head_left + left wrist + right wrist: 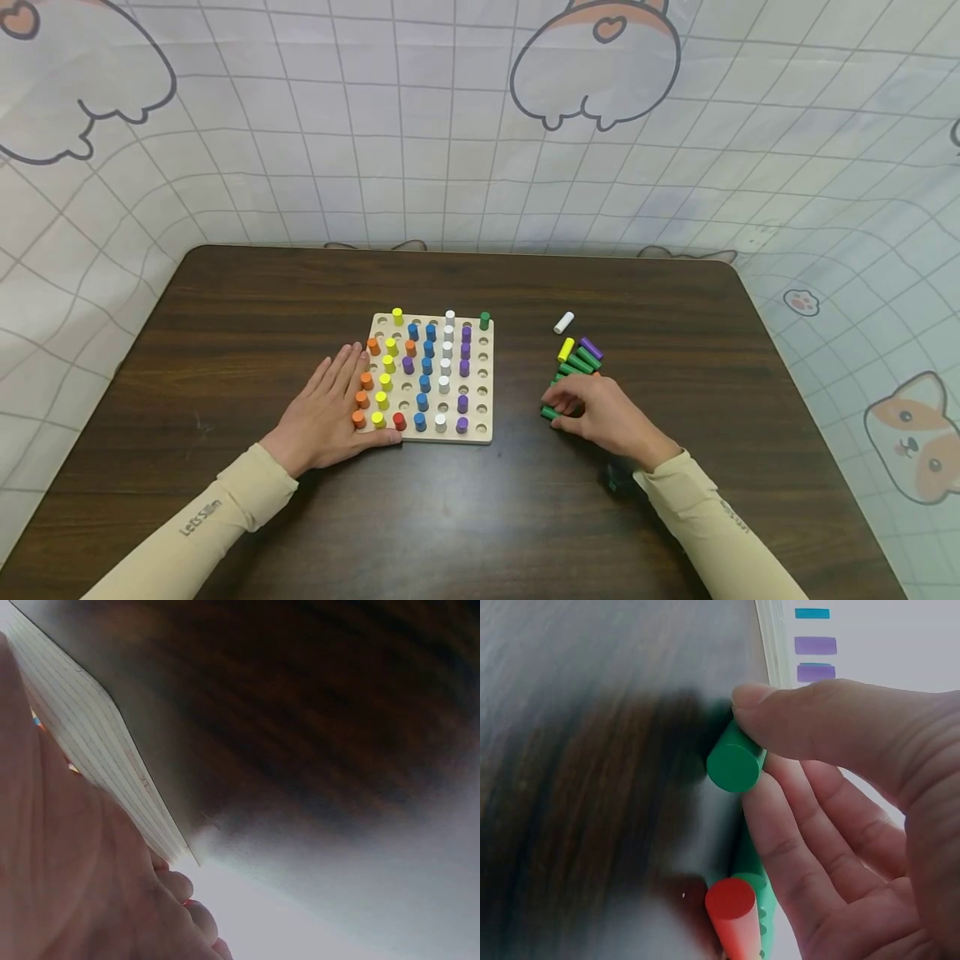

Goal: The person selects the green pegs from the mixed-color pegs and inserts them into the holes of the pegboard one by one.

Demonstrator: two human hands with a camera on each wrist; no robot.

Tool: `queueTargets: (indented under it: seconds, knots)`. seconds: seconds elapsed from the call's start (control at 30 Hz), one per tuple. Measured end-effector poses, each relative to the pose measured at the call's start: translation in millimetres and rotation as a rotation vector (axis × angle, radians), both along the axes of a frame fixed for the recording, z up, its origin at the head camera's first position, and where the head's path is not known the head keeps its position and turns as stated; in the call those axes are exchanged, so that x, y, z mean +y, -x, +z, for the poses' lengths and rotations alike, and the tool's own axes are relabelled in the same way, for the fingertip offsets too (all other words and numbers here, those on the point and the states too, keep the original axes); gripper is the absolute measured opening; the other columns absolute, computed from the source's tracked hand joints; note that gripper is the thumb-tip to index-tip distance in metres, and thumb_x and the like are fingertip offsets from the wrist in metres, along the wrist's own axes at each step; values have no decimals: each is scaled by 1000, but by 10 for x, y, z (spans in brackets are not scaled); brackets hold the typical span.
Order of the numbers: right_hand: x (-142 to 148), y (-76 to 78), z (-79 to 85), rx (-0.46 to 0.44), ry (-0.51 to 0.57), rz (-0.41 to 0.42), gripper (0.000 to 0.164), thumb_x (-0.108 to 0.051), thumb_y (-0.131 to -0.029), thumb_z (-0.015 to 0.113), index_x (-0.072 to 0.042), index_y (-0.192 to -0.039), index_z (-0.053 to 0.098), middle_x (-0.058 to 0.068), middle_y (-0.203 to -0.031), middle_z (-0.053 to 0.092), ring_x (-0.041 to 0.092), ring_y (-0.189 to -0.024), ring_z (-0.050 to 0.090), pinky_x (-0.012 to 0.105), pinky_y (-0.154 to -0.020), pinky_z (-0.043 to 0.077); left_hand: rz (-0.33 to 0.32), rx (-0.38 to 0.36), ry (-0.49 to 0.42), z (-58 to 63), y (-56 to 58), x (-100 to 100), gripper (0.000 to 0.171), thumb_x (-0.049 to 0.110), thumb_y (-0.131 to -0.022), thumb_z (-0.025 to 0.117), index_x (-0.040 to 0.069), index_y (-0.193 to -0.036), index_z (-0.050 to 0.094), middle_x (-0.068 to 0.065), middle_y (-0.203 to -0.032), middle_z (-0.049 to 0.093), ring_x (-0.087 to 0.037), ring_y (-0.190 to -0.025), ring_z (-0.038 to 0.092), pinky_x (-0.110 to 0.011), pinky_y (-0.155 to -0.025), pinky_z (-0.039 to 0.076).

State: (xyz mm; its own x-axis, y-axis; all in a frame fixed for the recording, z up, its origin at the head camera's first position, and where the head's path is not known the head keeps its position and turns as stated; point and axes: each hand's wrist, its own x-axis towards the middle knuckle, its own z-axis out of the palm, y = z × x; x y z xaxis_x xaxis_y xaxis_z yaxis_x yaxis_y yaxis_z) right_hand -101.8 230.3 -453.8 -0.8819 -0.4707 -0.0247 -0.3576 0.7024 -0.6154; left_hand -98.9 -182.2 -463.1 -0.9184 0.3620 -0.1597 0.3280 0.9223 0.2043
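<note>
A wooden pegboard (pixel 486 425) stands on the dark table, with rows of orange, yellow, blue, white and purple pegs, plus a red peg (pixel 399 422) and a green peg at its far right corner. My left hand (pixel 326 412) lies against the board's left side, fingers extended and thumb along the near edge; the left wrist view shows the palm beside the board's layered edge (pixel 97 727). To the right of the board, my right hand (pixel 609 417) pinches a green peg (pixel 735 766) between thumb and index finger. An orange-red peg (pixel 731 904) lies close below those fingers.
Beyond the right hand lie loose pegs: several green pegs (pixel 576 364), a yellow peg (pixel 566 349), a purple peg (pixel 591 347) and a white peg (pixel 564 322). A small dark object (pixel 615 477) is near the right wrist. A patterned cloth (pixel 420 125) hangs behind the table.
</note>
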Motion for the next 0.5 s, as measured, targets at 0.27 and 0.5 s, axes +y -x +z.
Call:
queueTargets:
  seconds: [0.27, 0.5]
  knots:
    - [-43, -9, 11, -10, -33, 55, 26, -11, -85, 85, -13, -109, 76, -5, -95, 74, 2, -82, 65, 24, -78, 60, -1, 1, 3, 9, 3, -3, 125, 85, -84, 54, -2, -164, 15, -22, -174, 13, -40, -163, 14, -59, -133, 14]
    - [-71, -28, 46, -19, -51, 95, 27, -13, -85, 85, -10, -111, 75, -5, -94, 71, 2, -82, 63, 23, -76, 59, -4, 1, 3, 30, -2, 3, 124, 85, -84, 54, -2, -164, 16, -22, -174, 14, -41, -162, 15, -59, -133, 14]
